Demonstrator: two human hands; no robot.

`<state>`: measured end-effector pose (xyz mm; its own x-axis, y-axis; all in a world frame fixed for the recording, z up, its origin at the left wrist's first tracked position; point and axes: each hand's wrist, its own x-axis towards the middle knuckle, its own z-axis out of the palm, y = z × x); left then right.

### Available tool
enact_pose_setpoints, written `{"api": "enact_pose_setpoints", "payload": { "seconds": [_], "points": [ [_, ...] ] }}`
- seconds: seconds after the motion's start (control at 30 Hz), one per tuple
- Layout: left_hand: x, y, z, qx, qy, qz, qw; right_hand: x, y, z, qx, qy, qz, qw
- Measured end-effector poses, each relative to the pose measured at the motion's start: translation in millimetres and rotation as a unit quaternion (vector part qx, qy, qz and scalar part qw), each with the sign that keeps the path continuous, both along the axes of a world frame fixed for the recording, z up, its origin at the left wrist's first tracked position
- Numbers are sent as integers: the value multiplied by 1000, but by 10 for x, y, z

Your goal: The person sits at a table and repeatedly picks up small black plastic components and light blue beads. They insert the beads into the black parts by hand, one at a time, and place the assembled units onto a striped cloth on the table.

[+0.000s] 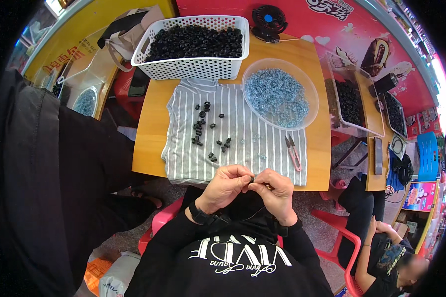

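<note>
My left hand (224, 187) and my right hand (275, 194) meet just in front of the table's near edge. Fingertips of both are pinched on a small black part (252, 180), mostly covered by the fingers. Beyond them, several loose black parts (198, 129) lie on a grey striped cloth (178, 158), which looks like a shirt. A few tiny clear pieces are scattered on its right half. Pink-handled thread snips (293, 153) rest to the right with their blades pointing away. A round clear tub (309, 116) holds many small bluish transparent pieces.
At the back stands a white perforated basket (193, 72) full of black parts, with a small black fan (269, 22) to its right. Someone in dark clothes (74, 163) is close on my left. Another person (381, 242) sits at right, near pink stools (338, 222).
</note>
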<state>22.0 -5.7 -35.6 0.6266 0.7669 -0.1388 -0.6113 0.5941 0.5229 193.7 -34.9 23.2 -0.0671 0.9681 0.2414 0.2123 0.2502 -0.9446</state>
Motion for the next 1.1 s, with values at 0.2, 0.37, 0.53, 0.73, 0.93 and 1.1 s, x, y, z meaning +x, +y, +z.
{"api": "enact_pose_setpoints", "payload": {
  "seconds": [0.2, 0.37, 0.53, 0.73, 0.93, 1.1],
  "points": [
    [-30, -37, 28, -49, -37, -2, 998, -44, -38, -51, 8, 24, -30, 999],
    [-27, -53, 10, -51, -35, 0, 998, -39, -80, -96, 41, 17, -42, 998],
    [-21, -56, -28, -40, -40, -3, 998, -16, -106, -126, 17, 2, -37, 999],
    [-8, -64, 142, -15, -10, 5, 1000, 10, -70, -24, 3, -18, -6, 1000],
    [-66, -35, 179, -8, -28, -7, 1000, 61, -12, 29, 63, -128, 61, 988],
    [-98, -54, 156, 27, -4, -22, 999, 36, -16, -14, 129, -124, 89, 980]
  ]
}}
